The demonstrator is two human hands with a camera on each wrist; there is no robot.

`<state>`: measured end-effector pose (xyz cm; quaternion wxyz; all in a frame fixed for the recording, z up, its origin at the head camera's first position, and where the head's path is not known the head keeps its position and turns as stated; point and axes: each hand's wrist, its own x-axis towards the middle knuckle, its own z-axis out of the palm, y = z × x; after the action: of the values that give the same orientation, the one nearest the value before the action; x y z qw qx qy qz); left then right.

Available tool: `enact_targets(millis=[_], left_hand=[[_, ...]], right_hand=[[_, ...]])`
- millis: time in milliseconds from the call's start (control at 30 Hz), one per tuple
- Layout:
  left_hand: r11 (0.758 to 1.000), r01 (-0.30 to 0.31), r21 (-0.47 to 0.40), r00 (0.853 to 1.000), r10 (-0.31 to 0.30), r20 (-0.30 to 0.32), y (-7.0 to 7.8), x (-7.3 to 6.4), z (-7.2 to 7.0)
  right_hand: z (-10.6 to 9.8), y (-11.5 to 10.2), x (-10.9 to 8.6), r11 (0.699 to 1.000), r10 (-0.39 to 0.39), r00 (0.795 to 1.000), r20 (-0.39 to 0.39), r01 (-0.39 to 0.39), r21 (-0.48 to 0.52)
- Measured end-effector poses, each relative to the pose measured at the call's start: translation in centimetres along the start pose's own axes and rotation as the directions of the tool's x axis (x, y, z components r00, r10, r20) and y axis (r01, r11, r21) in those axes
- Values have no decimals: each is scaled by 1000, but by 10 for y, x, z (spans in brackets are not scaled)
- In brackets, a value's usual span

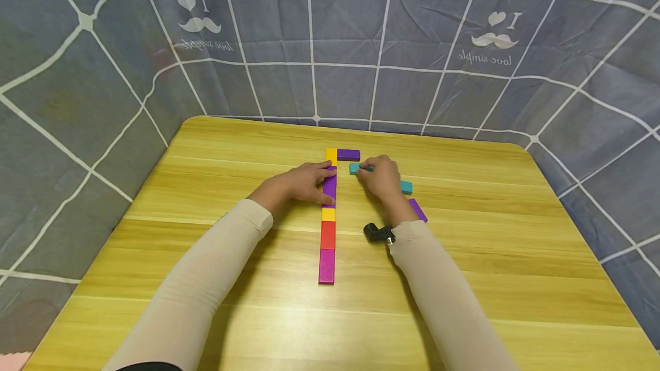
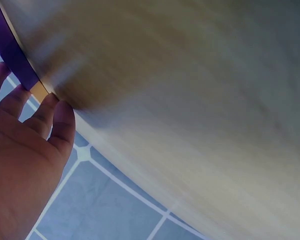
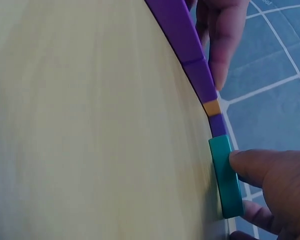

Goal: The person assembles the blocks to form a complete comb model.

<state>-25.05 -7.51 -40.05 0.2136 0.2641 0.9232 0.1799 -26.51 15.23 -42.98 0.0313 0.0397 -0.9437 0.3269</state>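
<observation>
A straight column of flat blocks runs toward me on the table, with yellow, purple, red and magenta [image 1: 326, 267] pieces end to end. My left hand [image 1: 305, 182] touches its purple blocks [image 1: 329, 185] from the left, fingers and thumb loosely spread along them. To the right of the column, my right hand [image 1: 381, 177] pinches a teal block [image 3: 226, 177] that lies nearly crosswise to the column. Beyond it, a purple block [image 1: 348, 155] extends right from the yellow block [image 1: 331, 156] at the far end. Part of the teal block is hidden under the fingers in the head view.
Another teal block [image 1: 406, 188] and a tilted purple block [image 1: 418, 210] lie right of my right hand, partly covered by it. A black wrist device [image 1: 378, 233] sits at my right wrist. A grey checked curtain [image 1: 345, 27] surrounds the wooden table [image 1: 490, 268].
</observation>
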Motion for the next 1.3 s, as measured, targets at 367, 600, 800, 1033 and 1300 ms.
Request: enact_targets(millis=[367, 600, 800, 1033, 1300], left_hand=[[1000, -14, 15, 1000, 14, 0, -1, 0, -1], [1000, -16, 23, 1000, 16, -3, -3, 2, 0], [1000, -15, 27, 1000, 15, -1, -3, 3, 1], [1000, -17, 22, 1000, 17, 0, -3, 2, 0], [1000, -23, 6, 1000, 23, -7, -2, 1, -1]], right_hand=[[9, -14, 1, 999, 27, 1000, -4, -27, -24], [14, -17, 3, 999, 31, 1000, -5, -31, -21], [16, -19, 4, 999, 27, 1000, -5, -27, -32], [18, -20, 5, 999, 16, 1000, -12, -16, -41], [20, -23, 6, 998, 9, 1000, -19, -10, -63]])
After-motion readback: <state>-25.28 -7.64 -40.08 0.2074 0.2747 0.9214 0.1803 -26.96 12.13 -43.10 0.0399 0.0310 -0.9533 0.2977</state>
